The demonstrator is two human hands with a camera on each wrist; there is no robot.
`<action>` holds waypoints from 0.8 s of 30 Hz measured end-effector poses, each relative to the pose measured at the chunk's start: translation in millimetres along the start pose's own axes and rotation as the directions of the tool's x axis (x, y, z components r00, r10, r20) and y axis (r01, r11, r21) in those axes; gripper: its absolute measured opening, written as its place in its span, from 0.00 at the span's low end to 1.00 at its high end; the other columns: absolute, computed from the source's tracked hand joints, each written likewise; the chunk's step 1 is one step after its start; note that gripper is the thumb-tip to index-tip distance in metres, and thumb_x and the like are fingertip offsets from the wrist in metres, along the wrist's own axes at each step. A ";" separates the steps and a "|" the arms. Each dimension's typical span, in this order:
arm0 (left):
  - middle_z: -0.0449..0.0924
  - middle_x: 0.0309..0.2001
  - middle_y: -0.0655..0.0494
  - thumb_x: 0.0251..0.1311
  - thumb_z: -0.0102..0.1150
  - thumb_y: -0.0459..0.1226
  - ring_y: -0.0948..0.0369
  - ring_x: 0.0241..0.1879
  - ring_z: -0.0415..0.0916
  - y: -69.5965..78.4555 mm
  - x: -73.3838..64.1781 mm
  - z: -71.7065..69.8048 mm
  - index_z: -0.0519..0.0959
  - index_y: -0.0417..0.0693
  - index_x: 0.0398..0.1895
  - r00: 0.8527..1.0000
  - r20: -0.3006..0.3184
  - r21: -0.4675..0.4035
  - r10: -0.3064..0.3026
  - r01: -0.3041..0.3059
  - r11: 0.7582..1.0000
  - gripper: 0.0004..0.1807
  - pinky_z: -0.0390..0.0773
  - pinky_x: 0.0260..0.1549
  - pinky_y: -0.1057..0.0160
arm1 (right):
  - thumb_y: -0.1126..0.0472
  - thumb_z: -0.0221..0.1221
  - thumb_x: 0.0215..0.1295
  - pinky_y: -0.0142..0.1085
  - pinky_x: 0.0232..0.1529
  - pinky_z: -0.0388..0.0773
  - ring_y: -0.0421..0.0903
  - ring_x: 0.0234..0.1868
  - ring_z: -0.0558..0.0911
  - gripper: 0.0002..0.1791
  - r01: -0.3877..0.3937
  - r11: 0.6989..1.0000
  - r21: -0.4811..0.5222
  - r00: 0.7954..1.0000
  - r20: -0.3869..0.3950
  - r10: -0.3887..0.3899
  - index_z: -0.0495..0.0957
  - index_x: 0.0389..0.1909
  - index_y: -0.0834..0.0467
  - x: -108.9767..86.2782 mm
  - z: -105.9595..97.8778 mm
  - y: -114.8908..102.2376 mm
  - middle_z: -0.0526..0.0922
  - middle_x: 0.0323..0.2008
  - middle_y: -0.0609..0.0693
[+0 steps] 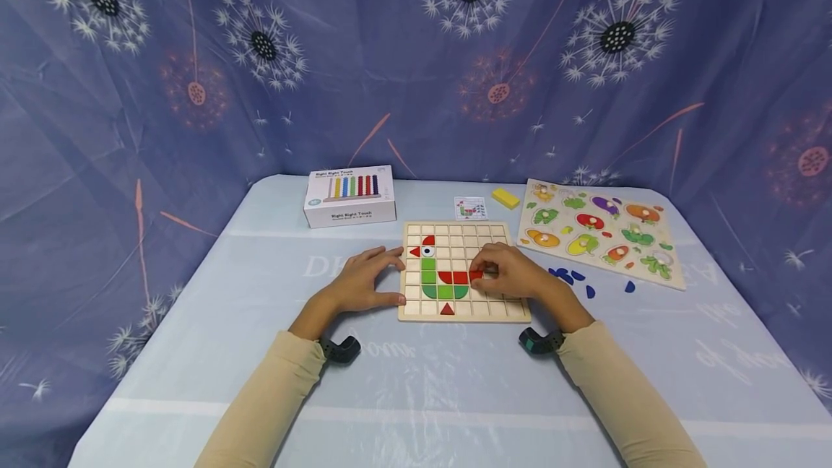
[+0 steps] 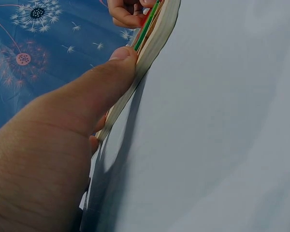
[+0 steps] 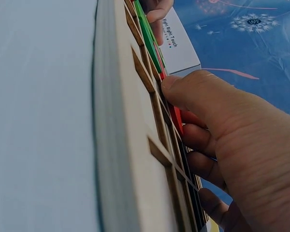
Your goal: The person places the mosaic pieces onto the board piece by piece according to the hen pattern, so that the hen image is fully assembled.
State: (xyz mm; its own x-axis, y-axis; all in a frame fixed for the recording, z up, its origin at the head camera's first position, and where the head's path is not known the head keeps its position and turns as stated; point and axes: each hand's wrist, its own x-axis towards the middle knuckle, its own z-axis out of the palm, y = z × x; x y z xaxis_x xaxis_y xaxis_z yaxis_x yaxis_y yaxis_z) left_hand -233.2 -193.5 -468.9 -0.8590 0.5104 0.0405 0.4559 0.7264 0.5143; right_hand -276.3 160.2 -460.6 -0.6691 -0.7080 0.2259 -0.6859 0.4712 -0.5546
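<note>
A wooden grid board (image 1: 513, 309) lies on the table with coloured tiles set in its squares: a round eye tile (image 1: 427, 251), red ones, and green squares (image 1: 428, 264) with rounded green pieces beneath. My right hand (image 1: 510, 271) is over the board's right half, its thumb and fingers pinching a red tile (image 3: 176, 118) at the end of the red row. At the board's left edge, my left hand (image 1: 360, 282) touches the rim with spread thumb and fingertips. The left wrist view shows that thumb (image 2: 113, 70) against the board's side.
Behind the board lie a small pattern card (image 1: 471, 208) and a yellow block (image 1: 505, 198). A white box (image 1: 351, 197) stands at the back left. Several blue pieces (image 1: 590, 292) are scattered at the right, below a vegetable puzzle board (image 1: 601, 233). A dandelion-print cloth (image 1: 403, 56) hangs behind.
</note>
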 end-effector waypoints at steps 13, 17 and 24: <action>0.57 0.78 0.62 0.53 0.69 0.64 0.49 0.77 0.46 1.3 0.1 -0.5 0.72 0.65 0.58 1.000 0.002 0.006 -0.007 0.007 1.000 0.32 0.48 0.69 0.39 | 0.57 0.74 0.59 0.41 0.40 0.70 0.44 0.37 0.73 0.11 -0.005 1.000 0.015 1.000 -0.003 0.005 0.85 0.41 0.53 -0.7 -0.2 -0.8 0.81 0.38 0.44; 0.57 0.78 0.62 0.53 0.68 0.64 0.49 0.77 0.46 0.5 0.3 -0.1 0.72 0.65 0.57 1.000 -0.003 0.003 -0.002 0.002 1.000 0.32 0.48 0.69 0.39 | 0.59 0.73 0.60 0.40 0.41 0.71 0.44 0.38 0.74 0.10 -0.013 1.000 0.020 1.000 0.002 0.013 0.85 0.41 0.53 -0.7 -0.7 -0.1 0.81 0.38 0.43; 0.57 0.78 0.63 0.53 0.69 0.64 0.49 0.77 0.46 0.6 -0.5 -0.1 0.73 0.66 0.57 1.000 -0.001 0.000 -0.008 0.008 1.000 0.32 0.49 0.69 0.40 | 0.63 0.70 0.61 0.43 0.45 0.74 0.44 0.41 0.76 0.08 -0.018 0.999 0.049 1.000 0.005 0.018 0.85 0.40 0.52 -1.6 -3.4 -4.4 0.81 0.38 0.42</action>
State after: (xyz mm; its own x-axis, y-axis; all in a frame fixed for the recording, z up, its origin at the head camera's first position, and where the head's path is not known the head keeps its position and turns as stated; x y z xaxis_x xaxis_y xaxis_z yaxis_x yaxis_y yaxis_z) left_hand -232.6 -193.3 -468.5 -0.8630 0.5038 0.0370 0.4485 0.7306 0.5149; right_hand -273.2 161.0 -455.9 -0.6797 -0.7020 0.2124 -0.6591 0.4575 -0.5969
